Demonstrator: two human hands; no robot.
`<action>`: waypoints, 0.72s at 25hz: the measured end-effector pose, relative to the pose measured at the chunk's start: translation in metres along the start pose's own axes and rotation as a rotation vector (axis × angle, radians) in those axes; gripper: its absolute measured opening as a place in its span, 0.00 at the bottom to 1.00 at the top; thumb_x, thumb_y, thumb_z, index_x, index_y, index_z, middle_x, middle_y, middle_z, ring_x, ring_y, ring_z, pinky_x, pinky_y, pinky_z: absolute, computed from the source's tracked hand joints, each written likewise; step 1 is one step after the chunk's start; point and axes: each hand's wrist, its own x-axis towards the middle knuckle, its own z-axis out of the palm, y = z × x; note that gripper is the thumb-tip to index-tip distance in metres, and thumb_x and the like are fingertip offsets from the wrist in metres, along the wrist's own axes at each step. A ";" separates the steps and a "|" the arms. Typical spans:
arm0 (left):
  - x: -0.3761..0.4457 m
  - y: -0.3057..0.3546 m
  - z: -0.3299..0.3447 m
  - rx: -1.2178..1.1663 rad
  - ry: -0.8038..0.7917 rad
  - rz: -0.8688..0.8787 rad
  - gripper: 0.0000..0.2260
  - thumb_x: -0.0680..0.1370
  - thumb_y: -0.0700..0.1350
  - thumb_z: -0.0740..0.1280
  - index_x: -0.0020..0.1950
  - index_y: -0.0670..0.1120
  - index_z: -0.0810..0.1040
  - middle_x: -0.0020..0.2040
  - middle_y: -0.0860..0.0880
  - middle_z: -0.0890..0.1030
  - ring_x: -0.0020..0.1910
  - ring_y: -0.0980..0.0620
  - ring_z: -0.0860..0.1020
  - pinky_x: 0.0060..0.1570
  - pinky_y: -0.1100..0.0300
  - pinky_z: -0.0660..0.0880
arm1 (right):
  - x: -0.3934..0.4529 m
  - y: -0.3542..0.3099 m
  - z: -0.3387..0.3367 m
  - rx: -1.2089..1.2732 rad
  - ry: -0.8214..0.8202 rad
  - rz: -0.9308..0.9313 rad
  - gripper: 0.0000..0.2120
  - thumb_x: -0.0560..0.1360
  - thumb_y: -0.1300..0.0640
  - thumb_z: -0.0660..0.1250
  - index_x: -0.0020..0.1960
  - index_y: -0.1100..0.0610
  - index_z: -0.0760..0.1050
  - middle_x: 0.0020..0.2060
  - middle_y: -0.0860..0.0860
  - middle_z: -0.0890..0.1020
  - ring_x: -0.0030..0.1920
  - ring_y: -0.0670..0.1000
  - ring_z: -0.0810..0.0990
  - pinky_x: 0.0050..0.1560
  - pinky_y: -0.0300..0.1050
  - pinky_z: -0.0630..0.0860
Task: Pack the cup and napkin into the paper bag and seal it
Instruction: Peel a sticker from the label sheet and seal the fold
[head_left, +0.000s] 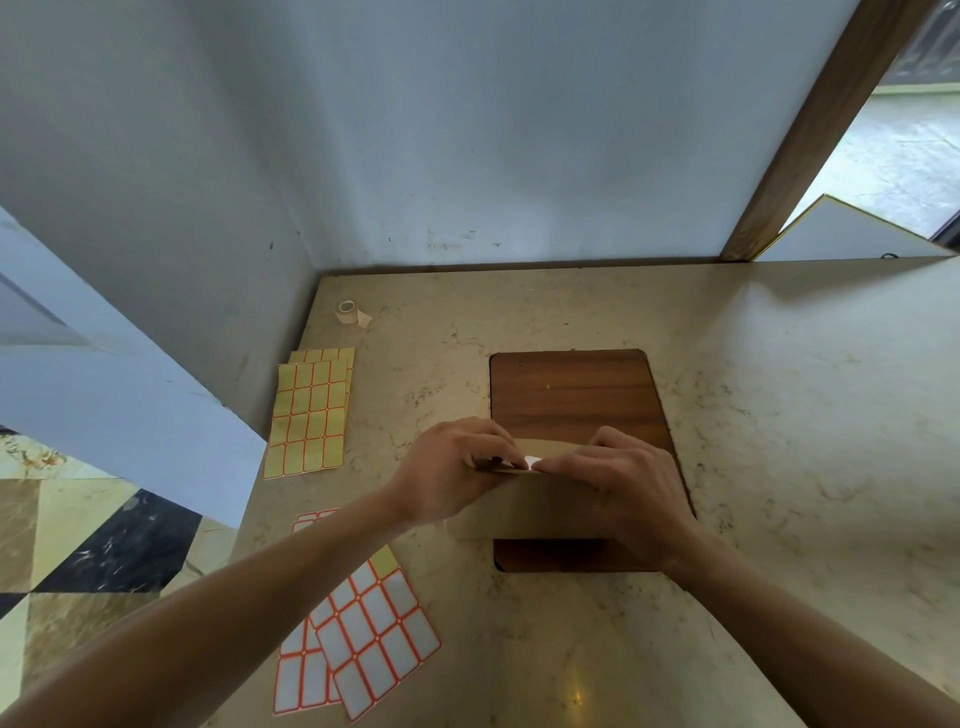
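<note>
Brown paper bag (540, 506) stands on a dark wooden board (571, 395) set in the marble counter (779, 415), its top folded over. Left hand (452, 473) and right hand (628, 488) both pinch the folded edge, fingertips meeting at a small white sticker (532, 460). Yellow label sheets (309, 413) lie far left, white label sheets (363, 634) near left, a tape roll (347, 312) beyond. Cup and napkin cannot be seen.

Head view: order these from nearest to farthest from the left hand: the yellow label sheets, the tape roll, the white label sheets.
From the left hand:
1. Yellow label sheets, to its left.
2. White label sheets, toward the near edge.
3. Tape roll, far back-left by the wall.
</note>
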 end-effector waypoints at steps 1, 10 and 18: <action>-0.001 0.000 0.000 -0.019 0.004 -0.004 0.06 0.75 0.45 0.73 0.52 0.50 0.85 0.48 0.53 0.83 0.46 0.57 0.79 0.44 0.57 0.79 | 0.000 0.001 -0.001 0.029 -0.001 0.030 0.15 0.70 0.58 0.74 0.55 0.44 0.81 0.40 0.44 0.84 0.37 0.47 0.77 0.29 0.44 0.75; -0.017 -0.026 -0.019 0.028 0.201 -0.174 0.05 0.73 0.43 0.75 0.49 0.48 0.86 0.41 0.53 0.83 0.39 0.55 0.79 0.39 0.51 0.77 | 0.003 0.024 -0.008 0.113 0.039 0.246 0.07 0.72 0.52 0.71 0.49 0.45 0.83 0.38 0.44 0.84 0.37 0.44 0.80 0.36 0.45 0.79; -0.029 -0.041 -0.018 -0.104 0.289 -0.339 0.04 0.74 0.43 0.73 0.49 0.49 0.85 0.44 0.55 0.84 0.45 0.60 0.78 0.40 0.70 0.69 | -0.018 0.048 -0.011 0.442 0.139 0.531 0.12 0.66 0.57 0.77 0.42 0.40 0.82 0.36 0.34 0.83 0.40 0.37 0.82 0.44 0.30 0.76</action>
